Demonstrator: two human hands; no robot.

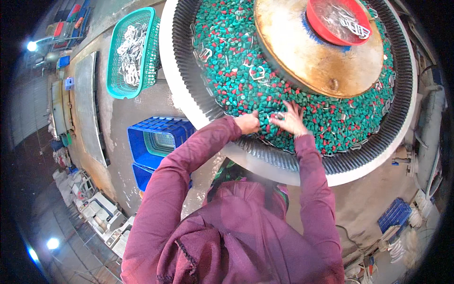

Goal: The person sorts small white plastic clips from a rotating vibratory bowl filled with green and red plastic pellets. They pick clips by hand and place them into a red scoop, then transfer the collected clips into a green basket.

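Both my hands are down at the near side of a big round tub filled with small green and red tumbling stones (227, 61). My left hand (248, 123) is closed, its fingertips curled at the stones. Anything inside it is hidden. To its right, my right hand (291, 119) has its fingers spread over the stones, the thumb stretched toward the left hand. A small greyish piece shows by that thumb, too small to name. Silvery bent metal pieces, such as one looped metal piece (257, 73), lie among the stones farther in.
A rusty round centre cover (302, 61) bears a red bowl (316, 21) holding metal pieces. The tub's white rim (189, 97) curves in front of me. At left stand a green basket (112, 71) of metal pieces and blue crates (137, 142) on the floor.
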